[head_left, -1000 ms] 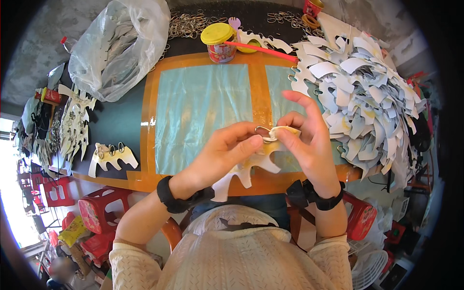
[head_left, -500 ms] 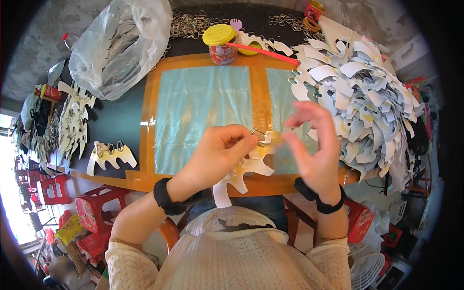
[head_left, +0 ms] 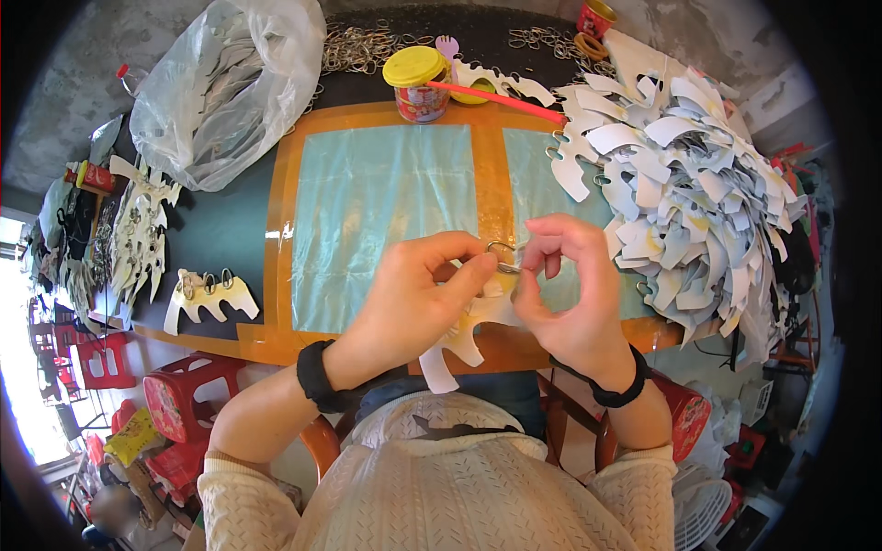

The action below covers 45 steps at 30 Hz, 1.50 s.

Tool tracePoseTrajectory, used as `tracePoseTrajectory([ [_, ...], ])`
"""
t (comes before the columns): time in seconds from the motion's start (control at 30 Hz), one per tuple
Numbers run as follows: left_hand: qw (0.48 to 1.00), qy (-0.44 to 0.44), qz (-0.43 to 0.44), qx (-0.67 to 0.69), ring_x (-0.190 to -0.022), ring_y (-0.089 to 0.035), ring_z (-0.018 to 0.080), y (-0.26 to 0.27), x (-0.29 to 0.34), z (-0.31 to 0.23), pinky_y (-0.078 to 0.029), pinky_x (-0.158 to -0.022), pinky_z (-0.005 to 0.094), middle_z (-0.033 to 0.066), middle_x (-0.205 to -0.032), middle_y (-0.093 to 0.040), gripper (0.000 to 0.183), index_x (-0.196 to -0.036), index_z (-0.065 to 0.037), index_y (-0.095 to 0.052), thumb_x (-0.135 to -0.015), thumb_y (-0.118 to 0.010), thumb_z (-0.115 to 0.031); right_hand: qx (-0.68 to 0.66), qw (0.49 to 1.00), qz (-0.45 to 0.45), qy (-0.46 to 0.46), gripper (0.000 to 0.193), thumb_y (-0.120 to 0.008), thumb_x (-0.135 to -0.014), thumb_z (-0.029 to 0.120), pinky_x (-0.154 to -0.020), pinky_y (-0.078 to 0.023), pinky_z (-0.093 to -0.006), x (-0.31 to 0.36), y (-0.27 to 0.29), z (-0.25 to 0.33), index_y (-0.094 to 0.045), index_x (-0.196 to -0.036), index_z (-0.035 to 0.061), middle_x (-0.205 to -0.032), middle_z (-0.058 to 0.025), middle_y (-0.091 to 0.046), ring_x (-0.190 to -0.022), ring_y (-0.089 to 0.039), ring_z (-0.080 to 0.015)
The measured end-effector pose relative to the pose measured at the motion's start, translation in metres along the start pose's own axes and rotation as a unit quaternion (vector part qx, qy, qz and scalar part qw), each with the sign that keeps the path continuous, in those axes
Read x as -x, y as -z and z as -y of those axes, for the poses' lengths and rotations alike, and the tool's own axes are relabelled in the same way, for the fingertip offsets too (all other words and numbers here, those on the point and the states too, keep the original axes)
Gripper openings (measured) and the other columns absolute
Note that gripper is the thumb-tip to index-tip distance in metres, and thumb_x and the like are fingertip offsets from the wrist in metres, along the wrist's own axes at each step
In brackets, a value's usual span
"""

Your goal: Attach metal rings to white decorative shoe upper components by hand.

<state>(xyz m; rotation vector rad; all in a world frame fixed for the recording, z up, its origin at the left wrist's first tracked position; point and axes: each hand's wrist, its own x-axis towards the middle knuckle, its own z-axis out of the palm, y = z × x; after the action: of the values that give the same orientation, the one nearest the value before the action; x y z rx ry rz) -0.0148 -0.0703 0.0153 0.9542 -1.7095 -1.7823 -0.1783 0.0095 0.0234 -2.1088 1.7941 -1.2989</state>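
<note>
Bench: the bench (head_left: pixel 216 234) runs out on all sides of the yellow-lidded tub (head_left: pixel 420 94), its place unchanged from half a second ago.
Pale pile: the pile of white cut pieces (head_left: pixel 698 188), heaped to the tub's right, unchanged.
Clear bag: the plastic bag (head_left: pixel 225 101) lies left of the tub, white pieces inside, unmoved.
Left hand: the left hand (head_left: pixel 404 289), on the person's side of the tub, pinches the held piece between thumb and fingers, as before.
Right hand: the right hand (head_left: pixel 574 294), nearer the person than the tub and to its right, was apart from the work and blurred; now it has come in beside the ring — thumb and fingers curled, grip narrow. Whether it pinches anything, I cannot tell.
Held piece: the scalloped piece (head_left: pixel 493 308) hangs on the person's side of the tub — its lowest strip has swung slightly rightward.
Metal ring: the ring (head_left: pixel 507 268) stands at that piece's upper edge, between both hands' fingertips, below and right of the tub.
</note>
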Motion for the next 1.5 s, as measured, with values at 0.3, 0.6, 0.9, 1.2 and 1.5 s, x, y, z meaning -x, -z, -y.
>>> tracePoseTrajectory([
  [0.3, 0.982, -0.072, 0.001, -0.173, -0.064, -0.064, 0.0241, -0.003, 0.004, -0.011, -0.048, -0.057, 0.0325, 0.0132, -0.077, -0.064, 0.012, -0.086, 0.000, -0.064, -0.085, -0.061, -0.011, -0.014, 0.999, 0.046, 0.021, 0.049, -0.068, -0.070, 0.000, -0.066, -0.030, -0.0303, -0.006, 0.008, 0.003, -0.056, -0.117, 0.0112, -0.080, 0.0025, -0.059, -0.069, -0.056, -0.0126],
  [0.6, 0.958, -0.140, -0.010, -0.252, -0.063, -0.063, 0.0256, -0.005, 0.005, -0.003, -0.048, -0.058, 0.0348, 0.0122, -0.077, -0.064, 0.011, -0.086, -0.002, -0.065, -0.083, -0.061, -0.012, 0.083, 0.987, 0.130, 0.047, 0.050, -0.060, -0.071, -0.001, -0.062, -0.028, -0.0326, -0.006, 0.009, 0.005, -0.055, -0.119, 0.0117, -0.080, 0.0025, -0.059, -0.068, -0.056, -0.0145],
  [0.9, 0.996, -0.010, 0.044, -0.074, -0.065, -0.060, 0.0160, 0.002, 0.003, -0.006, -0.048, -0.061, 0.0301, 0.0098, -0.077, -0.062, 0.015, -0.087, 0.002, -0.062, -0.086, -0.060, -0.013, -0.065, 0.993, 0.102, 0.018, 0.048, -0.066, -0.073, -0.006, -0.068, -0.032, -0.0312, 0.001, 0.007, -0.001, -0.054, -0.116, 0.0125, -0.082, 0.0014, -0.062, -0.071, -0.061, -0.0149],
  [1.2, 0.969, -0.130, 0.029, -0.208, -0.066, -0.061, 0.0293, 0.001, 0.007, -0.011, -0.048, -0.059, 0.0341, 0.0142, -0.081, -0.063, 0.009, -0.086, 0.000, -0.063, -0.082, -0.060, -0.008, -0.051, 0.995, 0.085, 0.009, 0.043, -0.067, -0.076, 0.000, -0.067, -0.029, -0.0299, 0.000, 0.006, 0.001, -0.055, -0.115, 0.0128, -0.080, 0.0008, -0.062, -0.067, -0.058, -0.0131],
  [1.5, 0.990, 0.092, 0.092, 0.060, -0.068, -0.057, 0.0088, 0.009, 0.001, -0.018, -0.045, -0.060, 0.0243, 0.0059, -0.074, -0.060, 0.016, -0.086, 0.002, -0.061, -0.087, -0.060, -0.014, -0.119, 0.992, -0.005, 0.033, 0.041, -0.067, -0.073, -0.004, -0.070, -0.030, -0.0297, 0.010, 0.001, -0.004, -0.057, -0.111, 0.0103, -0.082, -0.0005, -0.062, -0.068, -0.058, -0.0145],
])
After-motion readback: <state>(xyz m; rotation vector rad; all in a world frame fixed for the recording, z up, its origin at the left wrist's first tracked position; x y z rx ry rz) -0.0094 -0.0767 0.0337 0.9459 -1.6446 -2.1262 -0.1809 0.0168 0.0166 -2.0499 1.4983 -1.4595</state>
